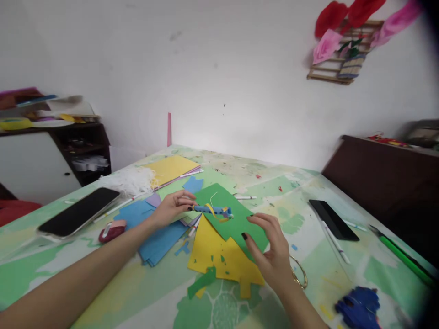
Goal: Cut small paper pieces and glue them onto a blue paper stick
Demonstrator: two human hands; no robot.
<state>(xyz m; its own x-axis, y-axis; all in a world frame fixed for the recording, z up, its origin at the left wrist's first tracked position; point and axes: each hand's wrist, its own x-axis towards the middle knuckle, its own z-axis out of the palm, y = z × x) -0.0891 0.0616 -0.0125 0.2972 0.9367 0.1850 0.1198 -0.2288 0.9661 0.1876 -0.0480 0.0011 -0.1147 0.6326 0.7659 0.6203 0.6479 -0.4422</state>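
My left hand (177, 206) pinches one end of a small blue paper roll (219, 210) with yellow strips and a thin curl on it. The roll is held level above a green paper sheet (219, 192). To its right, my right hand (270, 242) is open, thumb and fingers apart, over the green sheet's right edge with nothing between them. A yellow paper sheet (219, 256) with cut notches and green scraps lies partly beneath the green one. Blue paper sheets (161, 246) lie under and beside my left forearm.
At left are a phone (80, 212), a dark red object (112, 231) and shredded white paper (132, 182). Yellow sheets (176, 169) lie behind. At right are a black slab (332, 220), a white pen (336, 242), a green-handled cutter (404, 256) and a dark blue object (358, 307).
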